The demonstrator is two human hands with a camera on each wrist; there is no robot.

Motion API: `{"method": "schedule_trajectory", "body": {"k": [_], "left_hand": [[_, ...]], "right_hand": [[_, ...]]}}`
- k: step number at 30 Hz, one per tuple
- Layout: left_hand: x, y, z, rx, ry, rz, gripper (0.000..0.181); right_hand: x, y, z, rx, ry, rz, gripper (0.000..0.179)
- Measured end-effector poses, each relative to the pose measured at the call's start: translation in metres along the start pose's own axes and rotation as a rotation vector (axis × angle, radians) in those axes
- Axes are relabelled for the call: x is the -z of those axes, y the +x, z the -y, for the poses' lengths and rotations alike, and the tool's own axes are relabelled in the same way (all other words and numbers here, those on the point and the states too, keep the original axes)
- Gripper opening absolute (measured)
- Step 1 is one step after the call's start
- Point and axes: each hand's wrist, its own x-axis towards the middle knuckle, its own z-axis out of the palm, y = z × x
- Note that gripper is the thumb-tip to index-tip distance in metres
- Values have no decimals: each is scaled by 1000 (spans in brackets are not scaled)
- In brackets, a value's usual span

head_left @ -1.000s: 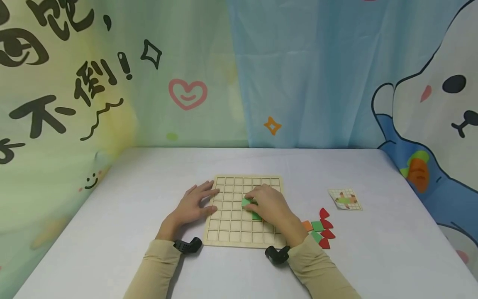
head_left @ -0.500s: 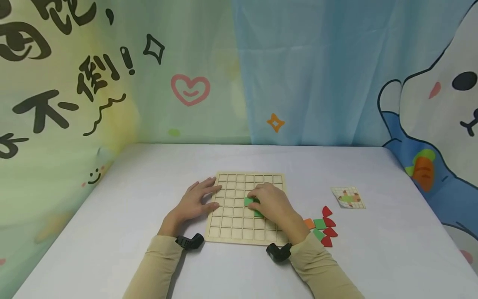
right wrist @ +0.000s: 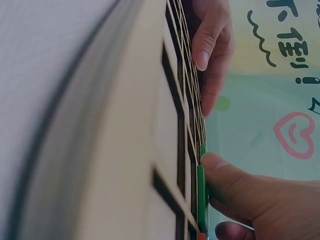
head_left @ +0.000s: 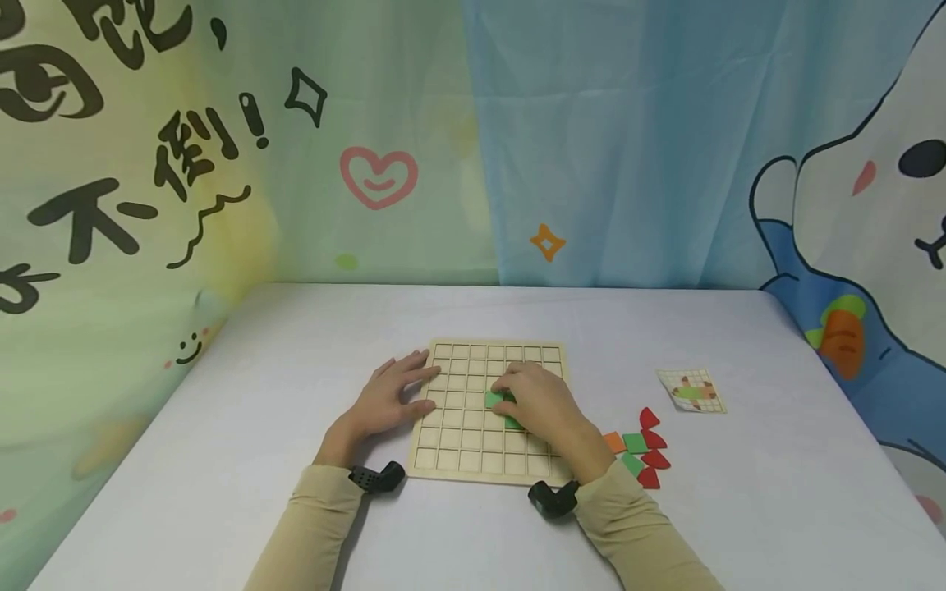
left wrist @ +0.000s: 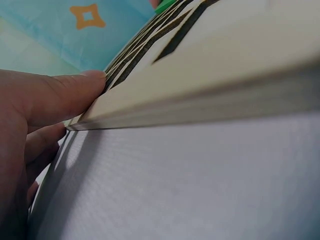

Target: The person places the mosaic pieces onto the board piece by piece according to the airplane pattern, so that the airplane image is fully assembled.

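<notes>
A light wooden grid board [head_left: 458, 466] lies flat on the table. My left hand [head_left: 384, 400] rests at its left edge with fingers extended; in the left wrist view the thumb [left wrist: 75, 95] is over the rim. My right hand [head_left: 543, 405] bends over the middle of the board, thumb and fingers curled at a green tile [head_left: 509, 396] that they partly hide. Beside it are another green tile [head_left: 493, 400] to the left and one green tile [head_left: 512, 423] nearer the wrist. The right wrist view shows the thumb [right wrist: 217, 162] against the green pieces and an orange sliver [right wrist: 201, 236] below.
Right of the board lie loose pieces: an orange tile [head_left: 614, 443], green tiles [head_left: 634, 443] and several red rounded pieces [head_left: 654, 460]. Farther right is a small pattern card [head_left: 691, 391] with one curled corner. A printed curtain [head_left: 628, 148] hangs behind the white table [head_left: 443, 542].
The head view has shifted slightly, so the board and hands appear a little higher and farther right. Both hands keep their places on the board.
</notes>
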Motion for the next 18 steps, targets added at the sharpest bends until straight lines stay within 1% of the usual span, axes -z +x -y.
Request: {"method": "schedule_trajectory", "body": {"k": [10,18], "left_hand": [[-1,1,2,1,0,1,59],[-1,1,2,-11,-1,-4,59]], "right_hand": [[0,0,1,6,-17,-5,27],[0,0,4,-17,-18,-2,26]]}}
